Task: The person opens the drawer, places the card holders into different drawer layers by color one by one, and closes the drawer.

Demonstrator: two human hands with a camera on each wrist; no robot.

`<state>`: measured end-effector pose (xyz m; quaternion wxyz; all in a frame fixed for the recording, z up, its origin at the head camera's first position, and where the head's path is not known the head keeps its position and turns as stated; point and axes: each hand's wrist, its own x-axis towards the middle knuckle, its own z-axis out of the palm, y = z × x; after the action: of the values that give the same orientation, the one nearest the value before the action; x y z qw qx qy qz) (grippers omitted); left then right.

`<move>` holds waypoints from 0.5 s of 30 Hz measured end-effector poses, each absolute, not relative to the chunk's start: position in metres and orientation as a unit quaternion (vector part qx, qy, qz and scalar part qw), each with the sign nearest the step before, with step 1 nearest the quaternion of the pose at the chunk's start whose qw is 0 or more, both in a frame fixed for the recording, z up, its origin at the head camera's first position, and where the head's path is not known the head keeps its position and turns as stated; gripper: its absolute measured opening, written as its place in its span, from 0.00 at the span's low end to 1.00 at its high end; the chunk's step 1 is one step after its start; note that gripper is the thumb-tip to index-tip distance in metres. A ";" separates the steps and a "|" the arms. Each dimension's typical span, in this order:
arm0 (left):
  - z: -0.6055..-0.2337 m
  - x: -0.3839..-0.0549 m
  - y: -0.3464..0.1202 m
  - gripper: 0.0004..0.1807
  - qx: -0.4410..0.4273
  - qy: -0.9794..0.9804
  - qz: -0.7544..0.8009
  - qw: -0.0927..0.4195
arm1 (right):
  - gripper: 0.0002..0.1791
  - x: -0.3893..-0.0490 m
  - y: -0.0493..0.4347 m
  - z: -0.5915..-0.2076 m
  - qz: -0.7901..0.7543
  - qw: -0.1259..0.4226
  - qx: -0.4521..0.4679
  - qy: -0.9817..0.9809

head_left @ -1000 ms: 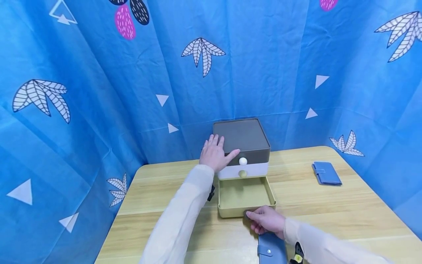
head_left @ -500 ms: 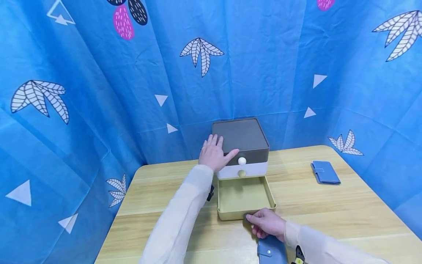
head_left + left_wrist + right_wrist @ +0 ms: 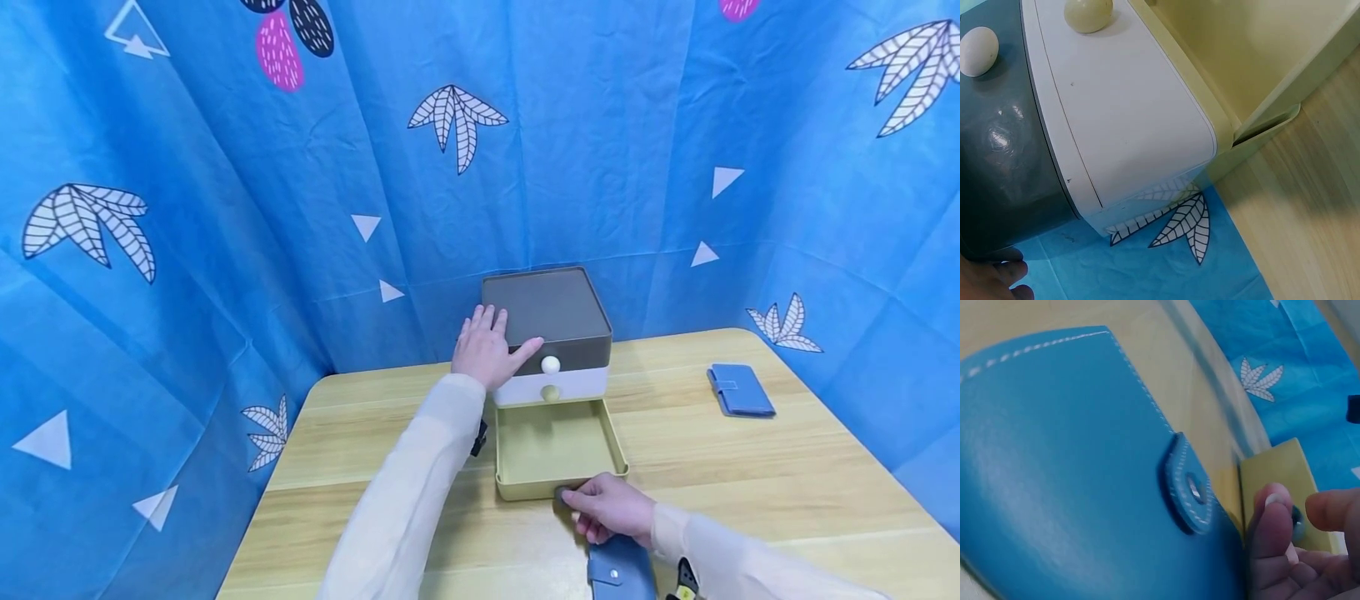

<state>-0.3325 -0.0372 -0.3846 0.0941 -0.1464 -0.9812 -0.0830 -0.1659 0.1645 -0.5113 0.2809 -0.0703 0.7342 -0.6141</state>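
Observation:
A small drawer chest [image 3: 546,307] has a dark grey top tier and a white tier below. Its olive bottom drawer [image 3: 555,442] is pulled out, with nothing in it. My left hand [image 3: 483,354] rests with spread fingers on the chest's left top edge, the thumb reaching over the front. At the drawer's front, my right hand [image 3: 606,507] has thumb and curled index finger on either side of the dark knob [image 3: 1298,522]. Just beneath that hand lies a blue snap-strap wallet [image 3: 621,571], large in the right wrist view, its upper end hidden by the hand.
Another blue wallet [image 3: 741,390] lies on the right side of the wooden table [image 3: 360,467]. A white knob [image 3: 551,365] and an olive knob [image 3: 551,392] stick out from the upper tiers. A blue patterned curtain [image 3: 585,167] surrounds the table behind and at the sides.
The bottom drawer has come slightly further out toward me along with my right hand, mostly in the first half second. My left hand stays on the chest.

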 end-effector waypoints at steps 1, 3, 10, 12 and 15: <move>-0.385 -0.332 -0.037 0.60 -0.146 -0.981 -0.083 0.094 | 0.22 -0.166 0.166 -0.510 -0.613 0.281 -0.073 0.735; -0.384 -0.332 -0.037 0.60 -0.146 -0.981 -0.084 0.094 | 0.22 -0.166 0.170 -0.506 -0.609 0.280 -0.078 0.738; -0.385 -0.333 -0.037 0.60 -0.146 -0.981 -0.086 0.091 | 0.21 -0.166 0.190 -0.494 -0.564 0.259 -0.117 0.775; -0.385 -0.334 -0.037 0.60 -0.146 -0.981 -0.086 0.091 | 0.19 -0.166 0.196 -0.492 -0.542 0.244 -0.136 0.792; -0.385 -0.333 -0.037 0.60 -0.147 -0.982 -0.082 0.088 | 0.15 -0.166 0.204 -0.490 -0.501 0.214 -0.172 0.821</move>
<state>-0.3333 -0.0371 -0.3845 0.0881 -0.1470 -0.9818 -0.0818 -0.1664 0.2044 -0.4897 0.2135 -0.1718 0.8210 -0.5008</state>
